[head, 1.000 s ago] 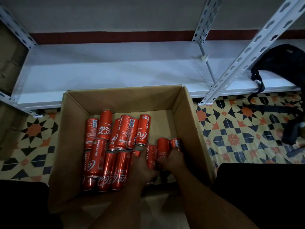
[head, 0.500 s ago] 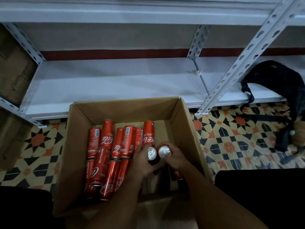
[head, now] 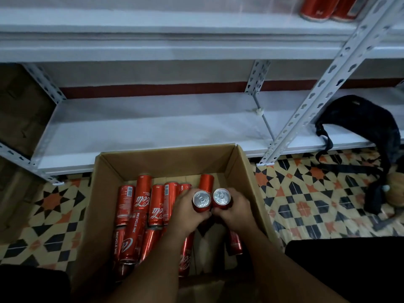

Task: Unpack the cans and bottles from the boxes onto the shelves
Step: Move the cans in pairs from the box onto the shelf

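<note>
An open cardboard box (head: 247, 182) stands on the floor below me, holding several red cola cans (head: 140, 206) lying on their sides. My left hand (head: 183, 213) grips one red can (head: 201, 200) upright, its silver top facing me. My right hand (head: 236, 212) grips a second upright can (head: 222, 196) right beside it, the two cans touching over the box. The lower white shelf (head: 153, 130) lies just behind the box. On the upper shelf (head: 175, 20) a few red cans (head: 317, 8) stand at the top right.
White perforated shelf posts (head: 323, 88) rise diagonally at the right. A black bag (head: 367, 125) hangs off the lower shelf's right end onto the patterned tile floor (head: 306, 193). Brown cardboard (head: 19, 110) stands at the far left. Dark clothing fills both lower corners.
Both hands took a can each from the box's right side, stood them upright and raised them. My view has tilted up, bringing the upper shelf into sight.
</note>
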The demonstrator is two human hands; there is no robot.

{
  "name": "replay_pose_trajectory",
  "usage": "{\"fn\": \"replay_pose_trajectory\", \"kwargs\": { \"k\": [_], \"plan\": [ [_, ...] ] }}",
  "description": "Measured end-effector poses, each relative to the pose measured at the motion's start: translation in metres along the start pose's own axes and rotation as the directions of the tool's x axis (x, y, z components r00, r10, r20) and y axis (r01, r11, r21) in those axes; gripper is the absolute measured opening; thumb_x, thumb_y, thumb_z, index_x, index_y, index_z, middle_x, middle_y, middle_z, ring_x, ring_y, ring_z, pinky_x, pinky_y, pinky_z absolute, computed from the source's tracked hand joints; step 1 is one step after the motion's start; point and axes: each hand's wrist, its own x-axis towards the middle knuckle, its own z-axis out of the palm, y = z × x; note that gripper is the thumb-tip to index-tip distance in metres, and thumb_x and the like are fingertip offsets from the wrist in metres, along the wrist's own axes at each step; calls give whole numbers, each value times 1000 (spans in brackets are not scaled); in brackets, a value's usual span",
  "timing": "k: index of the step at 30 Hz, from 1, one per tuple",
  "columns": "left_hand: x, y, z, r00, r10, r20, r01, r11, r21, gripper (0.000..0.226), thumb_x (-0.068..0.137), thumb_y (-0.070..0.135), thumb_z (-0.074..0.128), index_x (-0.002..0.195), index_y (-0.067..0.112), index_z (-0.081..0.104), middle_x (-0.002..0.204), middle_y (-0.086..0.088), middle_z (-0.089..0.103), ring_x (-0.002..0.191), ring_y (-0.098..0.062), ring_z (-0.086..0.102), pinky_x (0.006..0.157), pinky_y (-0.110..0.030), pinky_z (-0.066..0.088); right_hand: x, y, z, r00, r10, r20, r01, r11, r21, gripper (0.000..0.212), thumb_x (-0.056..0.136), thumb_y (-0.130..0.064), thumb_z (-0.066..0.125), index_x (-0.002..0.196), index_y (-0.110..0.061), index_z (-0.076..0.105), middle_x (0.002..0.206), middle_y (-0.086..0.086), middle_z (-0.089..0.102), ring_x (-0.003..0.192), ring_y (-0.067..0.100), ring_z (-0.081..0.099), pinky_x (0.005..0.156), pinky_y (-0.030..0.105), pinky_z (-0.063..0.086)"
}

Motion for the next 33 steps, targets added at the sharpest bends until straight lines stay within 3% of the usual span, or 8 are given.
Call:
{"fn": "replay_pose_trajectory", "kwargs": {
  "k": [3,9,13,18,21,24,29,33],
  "plan": [
    [5,37,-21,997,74,-22,-75,996,-51,57,56,24,96,106,34,71,106,6,63,99,6,61,87,-13,46,2,-29,-24,996,-59,-68,60,998,15,57,54,-48,81,106,-32,64,99,-10,69,93,9,66,83,39,56],
    [22,130,-68,975,209,-72,-214,974,-76,58,53,41,98,104,37,71,104,8,68,97,-3,67,87,-21,53,3,-114,-94,958,-204,-201,210,978,10,51,57,-45,83,103,-29,67,93,-14,71,88,4,67,79,30,57],
    [27,200,-95,955,281,-91,-290,952,-102,59,64,25,98,112,34,66,104,12,69,94,-4,69,73,-10,53,6,-166,-142,931,-248,-267,272,961,57,53,59,-45,86,104,-27,67,94,-10,73,89,6,69,82,38,60],
    [42,274,-127,897,425,-126,-439,891,-118,64,65,27,97,120,33,67,111,9,72,106,-8,69,91,-29,57,5,-228,-205,880,-343,-329,379,924,50,50,67,-34,90,109,-28,64,98,-11,73,90,0,68,85,31,60],
    [48,314,-143,883,458,-109,-470,858,-205,62,73,23,93,127,29,64,117,8,73,107,-10,71,93,-29,58,5,-260,-235,838,-407,-363,434,901,-6,56,68,-38,90,116,-25,63,97,-13,72,86,-4,66,76,19,55],
    [52,355,-155,852,521,-54,-516,818,-253,52,85,14,83,129,31,61,117,9,73,112,-8,69,98,-29,55,4,-291,-263,789,-456,-413,476,878,-61,56,69,-46,89,115,-26,63,96,-14,70,83,-3,65,72,18,52],
    [63,402,-160,872,486,-62,-479,817,-320,53,94,16,67,137,39,46,129,3,64,122,-14,60,104,-36,49,7,-327,-286,728,-517,-450,530,841,-107,55,72,-50,87,115,-25,66,93,-18,71,82,-9,64,68,5,48],
    [73,430,-164,871,473,-133,-488,802,-343,47,86,19,67,127,35,50,122,0,64,116,-17,62,98,-38,52,15,-346,-294,716,-511,-476,547,834,-73,57,76,-52,84,121,-23,63,95,-18,68,87,-6,63,75,12,51]
  ]
}}
